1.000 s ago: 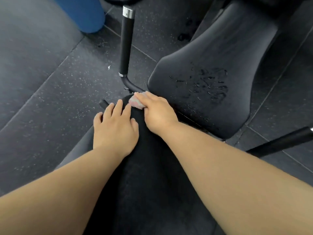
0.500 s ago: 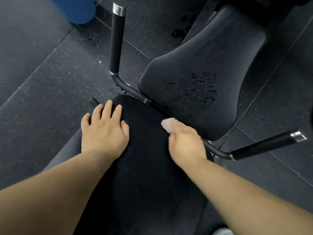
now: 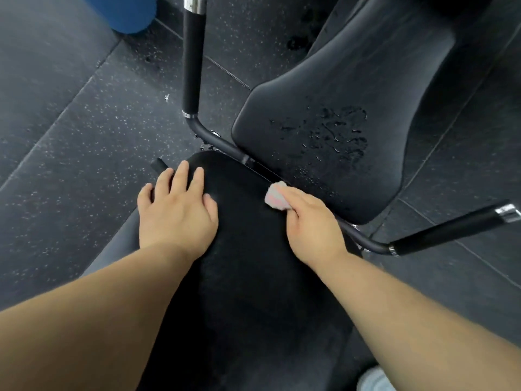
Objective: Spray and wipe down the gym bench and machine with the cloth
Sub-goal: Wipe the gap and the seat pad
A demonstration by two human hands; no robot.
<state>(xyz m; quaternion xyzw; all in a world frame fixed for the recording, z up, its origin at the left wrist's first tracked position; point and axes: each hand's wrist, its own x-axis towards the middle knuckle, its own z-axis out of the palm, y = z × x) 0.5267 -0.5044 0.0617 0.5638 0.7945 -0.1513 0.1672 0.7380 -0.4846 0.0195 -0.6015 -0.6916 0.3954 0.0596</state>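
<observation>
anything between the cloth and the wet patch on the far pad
Only the black frame bar, which crosses just ahead of the cloth in the right hand. The wet patch on the far pad lies uncovered.

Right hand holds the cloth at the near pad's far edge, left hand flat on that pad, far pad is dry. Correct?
No: the far pad is wet, with spray droplets on it, per the head view. The rest stands: right hand holds the cloth at the far edge of the near pad, left hand flat on that pad.

Blue cylinder (image 3: 124, 12), speckled rubber floor (image 3: 70, 122)
</observation>
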